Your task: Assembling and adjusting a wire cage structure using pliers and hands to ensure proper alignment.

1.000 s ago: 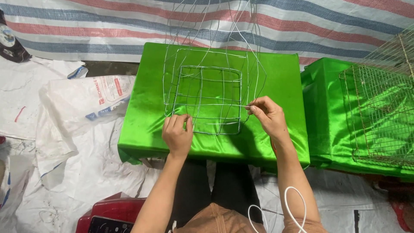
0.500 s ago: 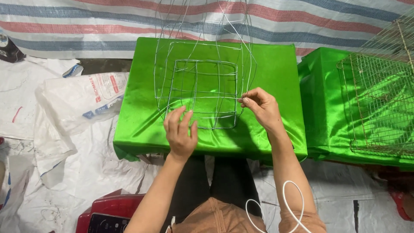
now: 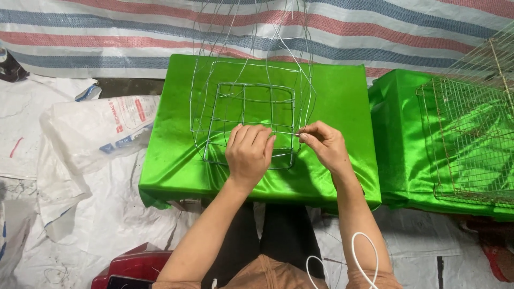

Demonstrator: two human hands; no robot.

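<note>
On the green satin-covered table, my left hand had slid in from the near edge and now pressed, fingers curled, on the wire frame, while my right hand still pinched a wire at the frame's right side, so I judged the frame better steadied for bending. Left of the table, a crumpled white sack with red and blue print lay on the floor; right, a finished wire mesh cage sat on more green cloth.

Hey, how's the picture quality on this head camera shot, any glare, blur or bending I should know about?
Head view: even, soft light, only faint shadows under the hands; the green cloth throws bright sheen patches, so the thin wire frame partly washes out against it; left hand and right hand look sharp, no motion blur; the striped tarp lines bow slightly, hinting at wide-lens distortion.
</note>
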